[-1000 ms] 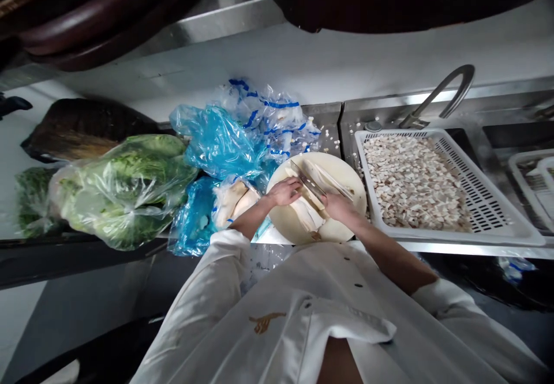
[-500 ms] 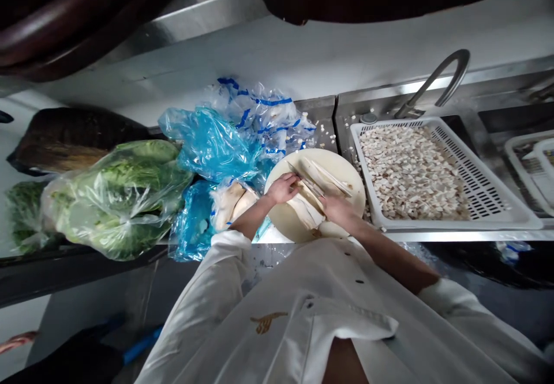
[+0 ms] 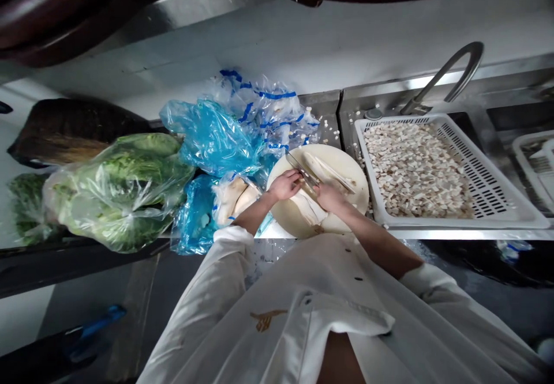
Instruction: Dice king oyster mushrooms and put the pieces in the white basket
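Observation:
A round cream cutting board (image 3: 279, 214) lies in front of me. My right hand (image 3: 331, 198) is closed around a knife (image 3: 302, 168), its blade pointing up and left across the board. My left hand (image 3: 284, 185) presses with bent fingers on long pale mushroom slices (image 3: 308, 206), close beside the blade. Its fingertips are partly hidden. More long slices (image 3: 329, 173) lie on the far right of the board, beyond the knife. Left of the board, a clear bag holds whole pale mushrooms (image 3: 236, 196).
A white perforated basket (image 3: 489, 214) of diced pale pieces (image 3: 418, 170) stands on the right, under a curved faucet (image 3: 467, 70). Blue plastic bags (image 3: 212, 136) and clear wrappers (image 3: 277, 110) crowd behind. Bagged leafy greens (image 3: 125, 194) sit left. Small cubes (image 3: 331, 125) litter the counter.
The view has shifted slightly. My right hand and the knife have moved a little left, closer to my left hand, and the blade shows more plainly. Both hands remain on the board.

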A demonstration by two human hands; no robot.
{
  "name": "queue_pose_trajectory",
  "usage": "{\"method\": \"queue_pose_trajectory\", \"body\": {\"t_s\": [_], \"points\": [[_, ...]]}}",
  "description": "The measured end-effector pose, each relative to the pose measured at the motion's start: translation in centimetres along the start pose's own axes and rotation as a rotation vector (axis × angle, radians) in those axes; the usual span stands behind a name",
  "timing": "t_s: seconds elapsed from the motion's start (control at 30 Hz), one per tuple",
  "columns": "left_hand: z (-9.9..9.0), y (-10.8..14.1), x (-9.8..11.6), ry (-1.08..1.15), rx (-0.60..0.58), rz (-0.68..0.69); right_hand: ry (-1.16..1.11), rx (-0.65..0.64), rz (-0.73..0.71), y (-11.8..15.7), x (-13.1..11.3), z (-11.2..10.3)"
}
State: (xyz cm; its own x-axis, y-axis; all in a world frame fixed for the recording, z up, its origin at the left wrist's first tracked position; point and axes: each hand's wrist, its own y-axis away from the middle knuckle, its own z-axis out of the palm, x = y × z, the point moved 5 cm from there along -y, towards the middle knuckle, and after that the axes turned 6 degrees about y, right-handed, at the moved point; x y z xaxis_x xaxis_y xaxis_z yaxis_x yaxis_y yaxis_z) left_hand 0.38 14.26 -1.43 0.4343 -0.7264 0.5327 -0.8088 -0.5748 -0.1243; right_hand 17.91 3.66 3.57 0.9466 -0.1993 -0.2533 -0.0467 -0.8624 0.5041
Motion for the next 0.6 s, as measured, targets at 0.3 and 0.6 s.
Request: {"method": "queue_pose_trajectory", "body": {"t_s": [0.3,0.6], "points": [[-0.3,-0.2,0.5,-0.03,-0.037,0.01,-0.017,0.002,-0.018,-2.2,-1.2,-1.3],[-0.5,4.7,3.8,-0.046,-0.024,-0.03,0.073,-0.006,0.005,5.4,1.9,0.7]]}}
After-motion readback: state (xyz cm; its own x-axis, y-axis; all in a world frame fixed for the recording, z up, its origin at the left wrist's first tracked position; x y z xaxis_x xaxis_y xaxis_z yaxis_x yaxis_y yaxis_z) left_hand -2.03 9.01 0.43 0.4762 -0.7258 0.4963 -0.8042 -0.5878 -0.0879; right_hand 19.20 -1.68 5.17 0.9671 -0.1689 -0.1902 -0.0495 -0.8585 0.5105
